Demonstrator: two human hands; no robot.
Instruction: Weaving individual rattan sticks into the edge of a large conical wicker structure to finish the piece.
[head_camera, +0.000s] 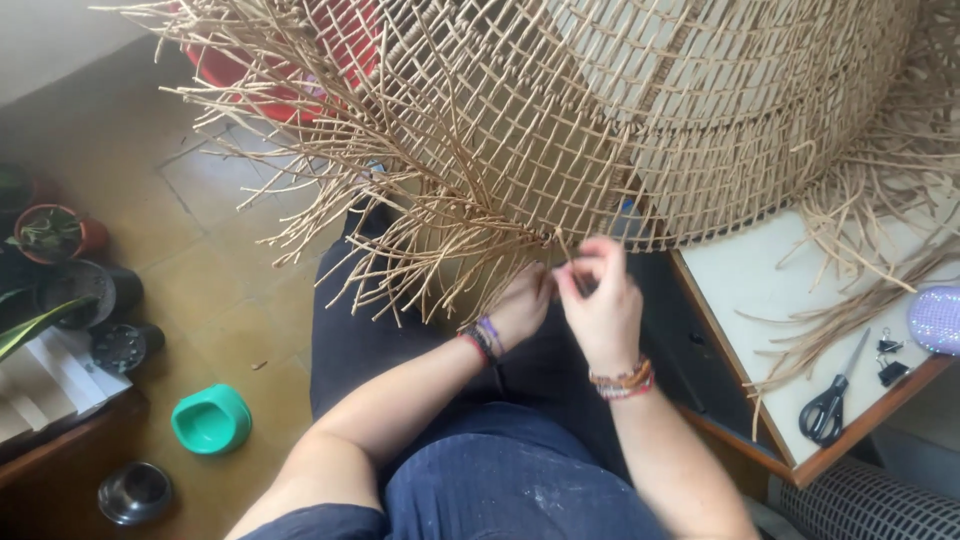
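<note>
A large half-woven rattan basket (640, 110) fills the top of the view, with loose cane ends (330, 200) sticking out at its left. My left hand (522, 305) reaches under the woven edge, partly hidden by strands, its fingers on the canes. My right hand (603, 300) pinches a thin cane strand (562, 248) at the basket's lower edge. Both wrists wear bracelets. My lap in dark blue trousers lies below the hands.
A white-topped table (760, 290) at right carries loose cane strips, black scissors (828, 408), black binder clips (888, 360) and a purple sparkly object (938, 320). On the tiled floor at left stand plant pots (55, 232), a green plastic container (210, 420) and a metal bowl (135, 492). A red tub (290, 60) sits behind the basket.
</note>
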